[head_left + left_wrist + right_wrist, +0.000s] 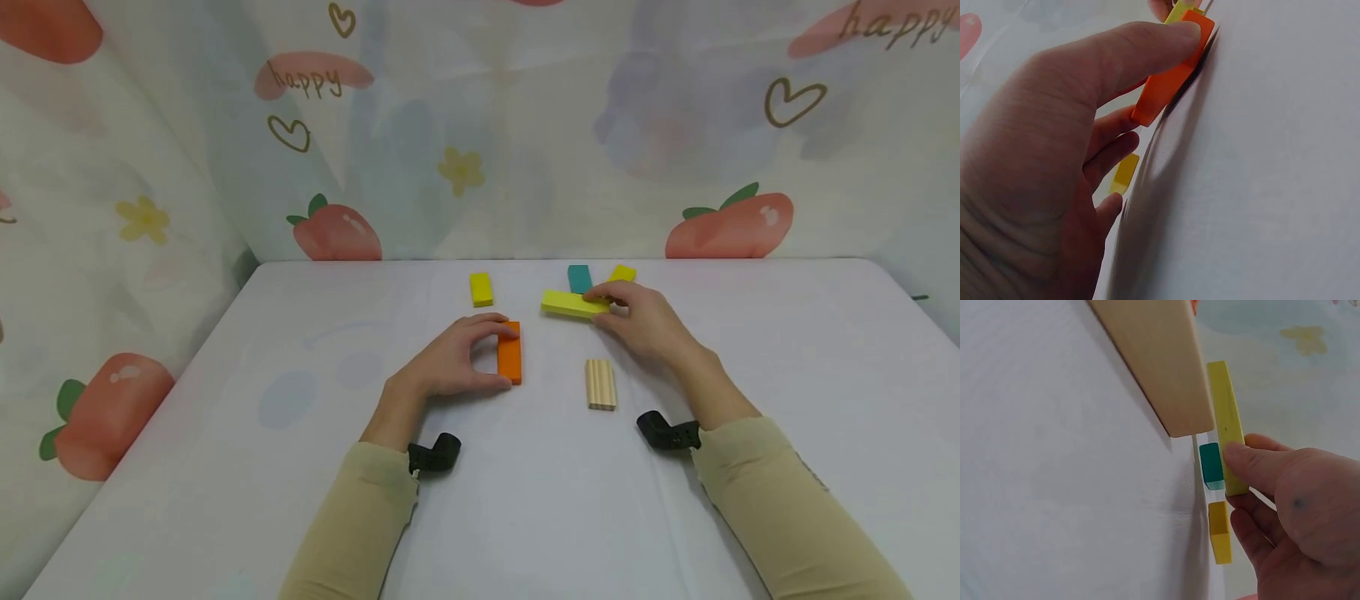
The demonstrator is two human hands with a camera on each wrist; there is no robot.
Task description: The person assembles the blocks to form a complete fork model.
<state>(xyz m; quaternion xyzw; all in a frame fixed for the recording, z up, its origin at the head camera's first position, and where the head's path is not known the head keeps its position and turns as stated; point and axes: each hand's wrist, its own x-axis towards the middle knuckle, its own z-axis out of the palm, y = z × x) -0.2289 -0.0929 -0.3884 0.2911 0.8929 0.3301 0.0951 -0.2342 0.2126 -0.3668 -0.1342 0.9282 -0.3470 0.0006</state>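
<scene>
My left hand pinches an orange block between thumb and fingers, the thumb at its near end. In the left wrist view the thumb covers part of this orange block. My right hand grips one end of a long yellow-green block, which lies crosswise. In the right wrist view, this yellow-green block stands out past the thumb. Just behind it are a teal block and a yellow block, partly hidden by the right hand. Whether either held block touches the table cannot be told.
A bare wooden block with grooved lines lies between the two forearms, nearer to me. Another yellow block sits beyond the left hand. The white table ends at a patterned cloth wall behind and at the left.
</scene>
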